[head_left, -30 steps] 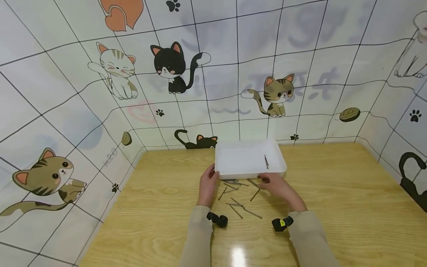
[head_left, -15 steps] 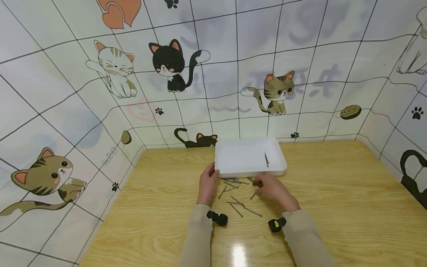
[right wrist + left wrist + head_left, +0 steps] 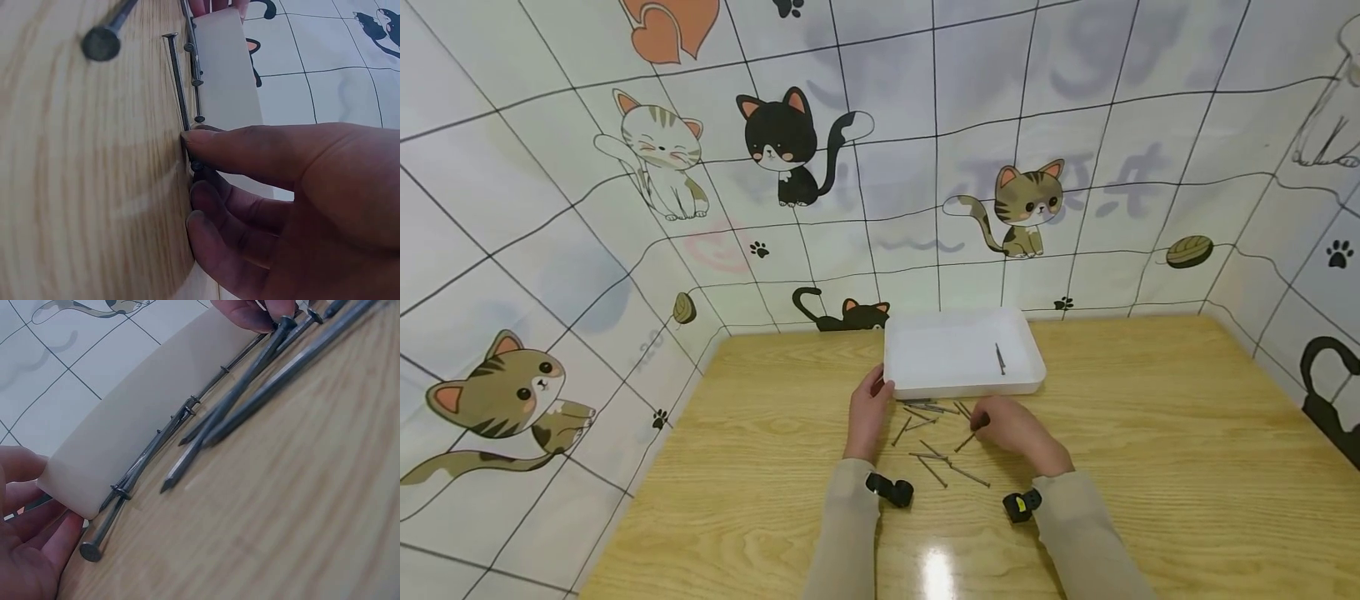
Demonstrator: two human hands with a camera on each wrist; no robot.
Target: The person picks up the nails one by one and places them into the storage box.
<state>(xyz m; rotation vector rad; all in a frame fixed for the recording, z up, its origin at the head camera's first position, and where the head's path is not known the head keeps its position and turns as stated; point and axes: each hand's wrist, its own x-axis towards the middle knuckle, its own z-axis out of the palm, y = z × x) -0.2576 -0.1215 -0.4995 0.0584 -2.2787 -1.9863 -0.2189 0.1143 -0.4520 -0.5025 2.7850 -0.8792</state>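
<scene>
- Counter [image 3: 775, 467]: loose nails [image 3: 281, 384] lay before the white tray [image 3: 940, 354].
- White tray: had not moved; left hand [image 3: 868, 421] held its near-left corner.
- Right hand [image 3: 1011, 425]: grip pinched one nail [image 3: 178, 81].
- Pinched nail: shifted slightly leftward, outside tray; lift unclear.

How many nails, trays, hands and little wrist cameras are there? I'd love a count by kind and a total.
Nails: at least 10; some overlap, so I can't tell exactly
Tray: 1
Hands (left hand, right hand): 2
Wrist cameras: 2
Total: at least 15
</scene>
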